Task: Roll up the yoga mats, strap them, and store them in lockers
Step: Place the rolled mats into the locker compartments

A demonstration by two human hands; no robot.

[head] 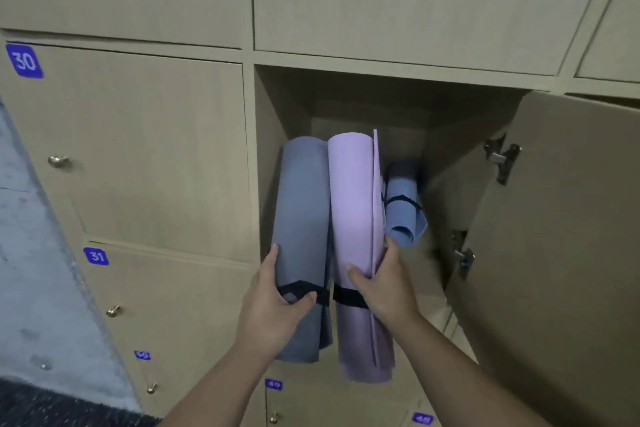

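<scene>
left hand (277,302) grips grey mat (303,218) | right hand (384,284) grips lilac mat (353,218) | open locker (346,97)

— Locker doors (138,135)? Pale wood-grain laminate, matt. Round knobs (58,160): brass-coloured metal, shiny. Hinges (500,158) at right: bare grey metal.

— Grey mat (301,204), lilac mat (351,218), small blue mat (403,215): smooth matt foam. Black straps (348,298): woven cloth. Floor (31,288) at lower left: rough grey concrete, by the look.
</scene>
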